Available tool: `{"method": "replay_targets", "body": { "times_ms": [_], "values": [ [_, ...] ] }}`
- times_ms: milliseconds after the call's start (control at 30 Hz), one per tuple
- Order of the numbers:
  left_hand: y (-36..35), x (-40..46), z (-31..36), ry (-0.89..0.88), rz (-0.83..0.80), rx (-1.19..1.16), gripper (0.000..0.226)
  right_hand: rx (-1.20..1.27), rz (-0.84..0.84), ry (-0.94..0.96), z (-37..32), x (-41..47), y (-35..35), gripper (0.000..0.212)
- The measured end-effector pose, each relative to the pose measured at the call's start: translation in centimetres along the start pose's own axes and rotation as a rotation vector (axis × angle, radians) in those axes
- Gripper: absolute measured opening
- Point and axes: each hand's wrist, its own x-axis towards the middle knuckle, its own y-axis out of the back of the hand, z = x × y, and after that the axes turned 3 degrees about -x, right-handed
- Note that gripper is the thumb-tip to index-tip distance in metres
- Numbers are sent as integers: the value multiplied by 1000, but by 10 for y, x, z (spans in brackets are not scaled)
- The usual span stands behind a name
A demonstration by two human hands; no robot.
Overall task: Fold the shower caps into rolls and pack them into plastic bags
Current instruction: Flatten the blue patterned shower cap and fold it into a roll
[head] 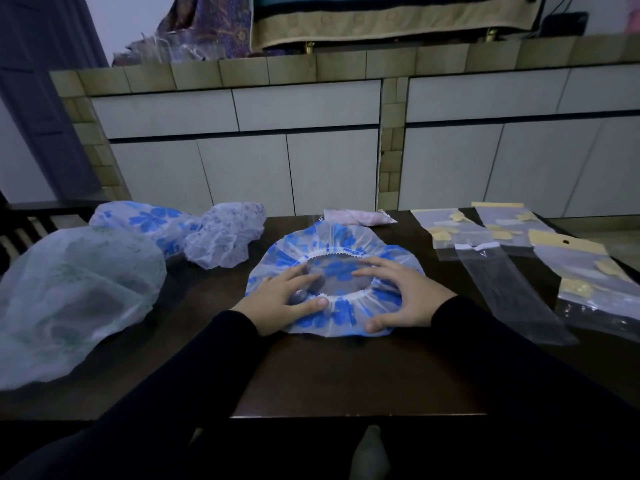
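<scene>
A shower cap with blue flowers (332,237) lies opening-up on the dark table (346,375), its white elastic rim forming a ring. My left hand (284,296) rests on the cap's left side, fingers reaching under the film into the opening, thumb along the near rim. On the cap's right side lies my right hand (405,289), its fingers spread over the rim and its thumb on the near edge. A long clear plastic bag (509,289) lies to the right of the cap.
Three more caps sit at the left: a large greenish one (69,299), a blue-flowered one (145,220) and a pale purple one (225,237). Header-card bags (588,271) lie at the right. A pink packed roll (356,216) lies behind the cap. Cabinets stand beyond the table.
</scene>
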Motion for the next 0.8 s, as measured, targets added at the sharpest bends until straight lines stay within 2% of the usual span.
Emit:
{"method": "replay_targets", "body": {
  "times_ms": [67, 200, 333, 400, 467, 533, 667, 733, 800],
  "values": [
    [3, -2, -5, -11, 5, -5, 81, 37, 64, -22, 3, 0, 0, 90],
    [5, -5, -6, -66, -30, 28, 100, 26, 83, -120, 5, 6, 1, 77],
    [12, -4, -12, -86, -139, 94, 115, -21, 176, -1, 6, 0, 5, 67],
    [15, -2, -13, -51, -155, 61, 118, -21, 64, 28, 7, -3, 8, 63],
    [16, -2, -12, -25, -150, 7, 120, -28, -72, 9, 8, -5, 12, 68],
    [18, -1, -11, -15, -145, -29, 121, -31, -101, 2, 8, -5, 13, 70],
    [19, 2, -14, -27, -137, -73, 116, 69, 98, -13, 11, -3, 7, 40],
    [17, 1, -17, -31, -97, -153, 106, 89, 227, -99, 12, -1, 6, 19],
    [18, -2, -19, -30, -27, -299, 87, 125, 348, -183, 12, 4, 6, 31]
  ]
}}
